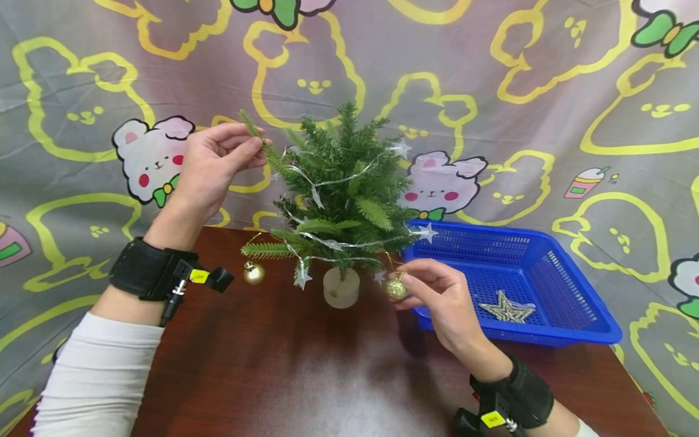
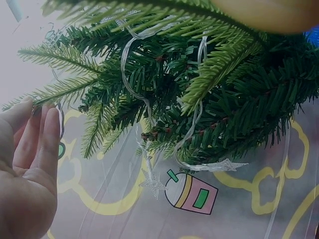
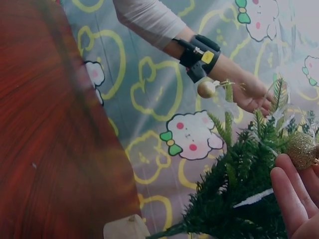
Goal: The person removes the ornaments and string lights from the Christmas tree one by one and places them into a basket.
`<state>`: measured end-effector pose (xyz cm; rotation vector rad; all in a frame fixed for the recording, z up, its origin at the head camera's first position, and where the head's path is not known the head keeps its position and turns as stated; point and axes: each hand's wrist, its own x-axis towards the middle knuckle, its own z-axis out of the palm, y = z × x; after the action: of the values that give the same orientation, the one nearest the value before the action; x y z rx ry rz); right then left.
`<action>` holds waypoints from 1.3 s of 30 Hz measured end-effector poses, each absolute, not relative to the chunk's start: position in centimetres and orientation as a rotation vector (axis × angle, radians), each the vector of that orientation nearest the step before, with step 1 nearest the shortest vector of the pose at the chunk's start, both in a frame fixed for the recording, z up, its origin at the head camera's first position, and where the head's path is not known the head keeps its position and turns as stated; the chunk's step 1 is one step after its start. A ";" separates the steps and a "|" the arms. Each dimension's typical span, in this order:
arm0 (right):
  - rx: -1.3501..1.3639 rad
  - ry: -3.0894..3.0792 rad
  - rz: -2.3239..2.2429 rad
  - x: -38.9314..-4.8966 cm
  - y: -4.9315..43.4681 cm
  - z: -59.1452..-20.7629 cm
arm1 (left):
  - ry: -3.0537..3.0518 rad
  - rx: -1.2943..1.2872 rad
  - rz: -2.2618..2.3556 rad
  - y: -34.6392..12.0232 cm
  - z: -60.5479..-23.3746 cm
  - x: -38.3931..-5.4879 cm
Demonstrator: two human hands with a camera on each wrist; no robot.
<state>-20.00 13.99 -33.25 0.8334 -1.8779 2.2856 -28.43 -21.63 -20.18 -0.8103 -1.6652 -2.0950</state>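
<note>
A small artificial Christmas tree [image 1: 349,182] on a pale round base [image 1: 341,287] stands on the table, wound with a clear string of star lights [image 1: 333,244]. At its upper left, my left hand [image 1: 218,161] pinches the tip of a light-green branch [image 2: 65,92]. My right hand [image 1: 439,297] holds a gold glitter bauble [image 1: 397,289] by its top, low at the tree's right side; a thin gold loop rises from it. In the right wrist view the glitter bauble [image 3: 301,151] sits against the fingers. A smooth gold bauble [image 1: 253,273] hangs from a lower left branch [image 1: 267,249].
A blue plastic basket [image 1: 568,267] stands to the right of the tree, with a gold glitter star [image 1: 508,308] inside. Behind the table [image 1: 306,376] hangs a grey cloth [image 1: 191,79] printed with cartoon figures.
</note>
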 end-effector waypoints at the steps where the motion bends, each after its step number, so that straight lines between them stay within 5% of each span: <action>1: 0.831 -1.887 2.279 -20.0 14.2 -33.2 | -1.660 -0.810 -2.094 -21.6 -20.1 -28.4; 39: 0.702 -2.201 1.929 -21.2 21.3 -32.6 | -1.635 -0.807 -2.011 -21.0 -19.8 -27.5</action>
<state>-21.22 21.30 -32.56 0.7015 -2.2005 1.9288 -27.54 -21.05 -19.82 -0.8075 -1.6354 -2.0111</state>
